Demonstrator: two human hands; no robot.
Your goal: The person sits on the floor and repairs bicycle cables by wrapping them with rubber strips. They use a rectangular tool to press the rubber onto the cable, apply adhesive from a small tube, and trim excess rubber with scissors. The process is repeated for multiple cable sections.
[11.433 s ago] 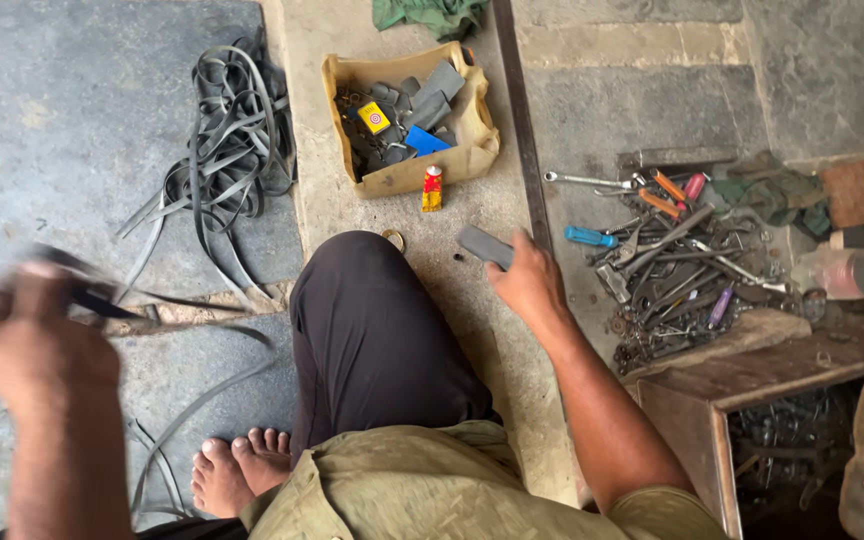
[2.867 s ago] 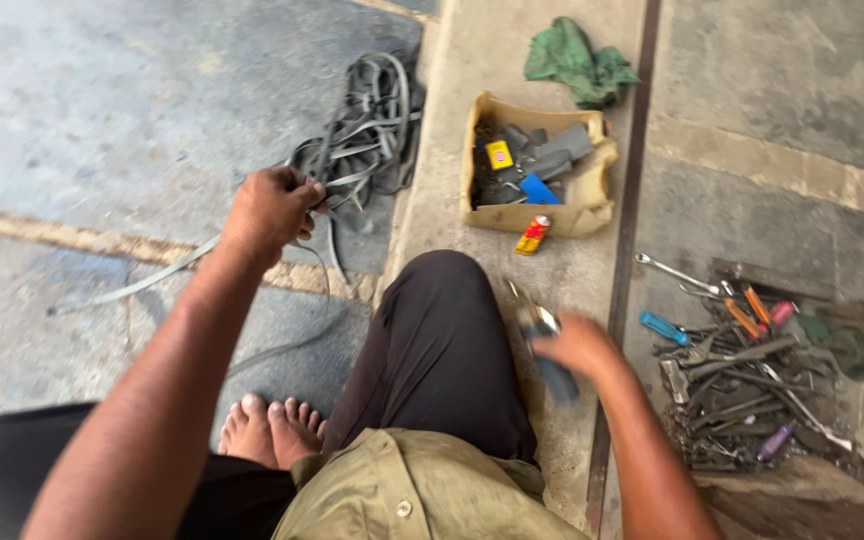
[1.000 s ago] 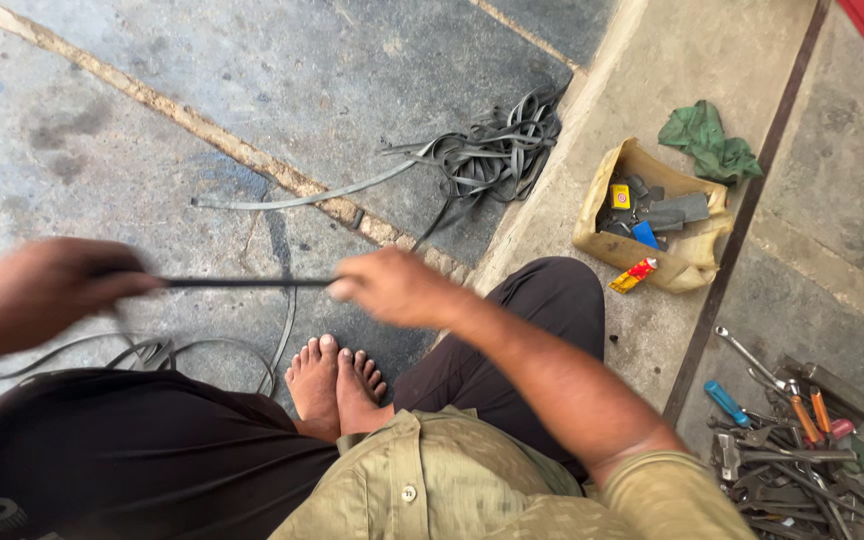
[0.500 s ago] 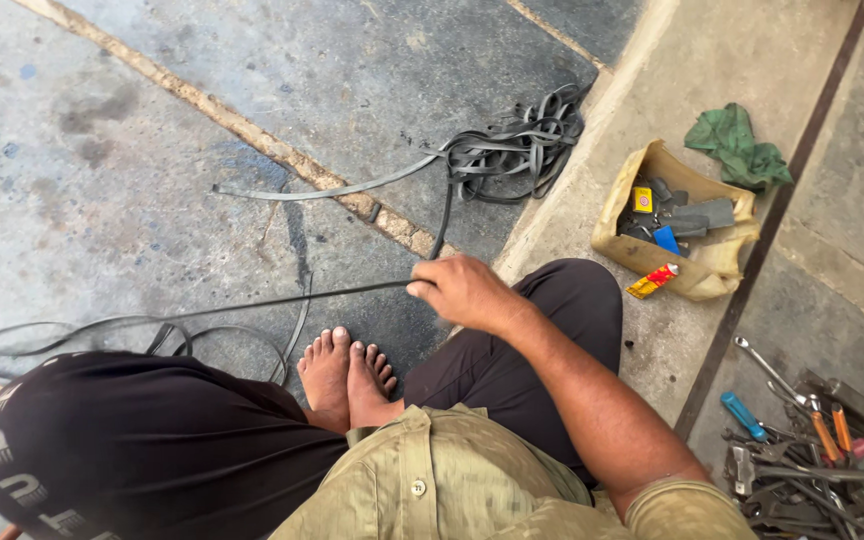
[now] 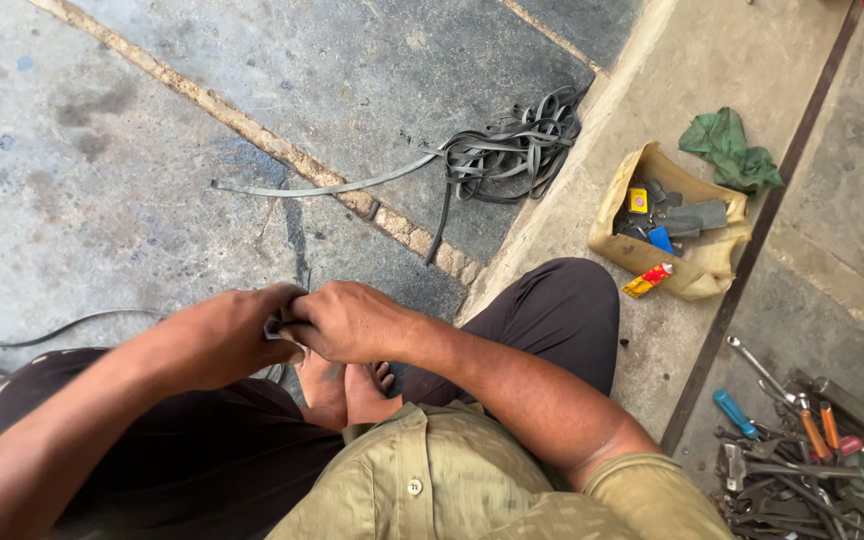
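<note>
Both hands have come together since half a second ago, when only the right one showed on the strip. Now the left hand (image 5: pixel 227 335) and the right hand (image 5: pixel 347 322) are curled shut and pressed close, pinching a thin dark rubber strip (image 5: pixel 274 327) between them, just over the bare feet (image 5: pixel 347 385).

To do this well, I think the fingers should grip tight and stay close, so the bendy strip does not slip.

Only a tiny grey bit of the strip peeks out between the fists. It looks flat and floppy.

A long thin piece (image 5: pixel 72 325) trails off toward the left edge of the floor (image 5: pixel 102 150). Farther up lies a pile of rubber strips (image 5: pixel 512 155). On the step (image 5: pixel 652 60) sit a cardboard box (image 5: pixel 617 200) and a green rag (image 5: pixel 730 150). Tools (image 5: pixel 792 470) lie in the bottom right corner.
</note>
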